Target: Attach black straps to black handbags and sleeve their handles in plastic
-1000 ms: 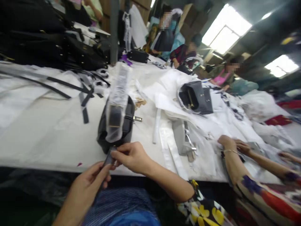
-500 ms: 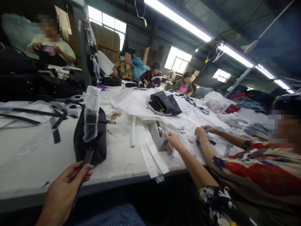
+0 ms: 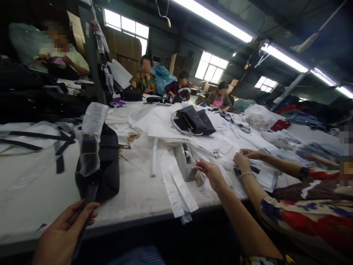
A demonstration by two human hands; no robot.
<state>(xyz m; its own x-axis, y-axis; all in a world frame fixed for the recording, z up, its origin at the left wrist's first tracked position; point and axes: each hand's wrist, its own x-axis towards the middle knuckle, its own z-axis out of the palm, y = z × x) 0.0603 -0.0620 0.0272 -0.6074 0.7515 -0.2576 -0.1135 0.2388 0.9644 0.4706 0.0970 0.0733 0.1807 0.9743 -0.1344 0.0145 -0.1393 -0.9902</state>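
Note:
My left hand (image 3: pixel 67 230) is closed around the dark strap of a black handbag (image 3: pixel 109 165), which stands tilted near the table's front edge. White protective wrap (image 3: pixel 92 117) covers the upper part of its strap and a buckle. A gold-coloured metal piece (image 3: pixel 124 147) sticks out at the bag's right side. My right hand (image 3: pixel 211 173) is beside a grey tape dispenser (image 3: pixel 182 162), its fingertips at the dispenser's front end. The fingers seem to pinch the end of the tape, which is hard to make out.
White plastic strips (image 3: pixel 176 187) hang over the table edge. Another dark handbag (image 3: pixel 193 119) lies on white sheets behind the dispenser. Black straps (image 3: pixel 33 136) lie at left. A co-worker's hands (image 3: pixel 244 158) work close on my right. Several people sit across the table.
My right hand has drawn slightly back from the dispenser, its fingers more stretched. My left hand and the handbag appear further left and lower, partly because the view has shifted.

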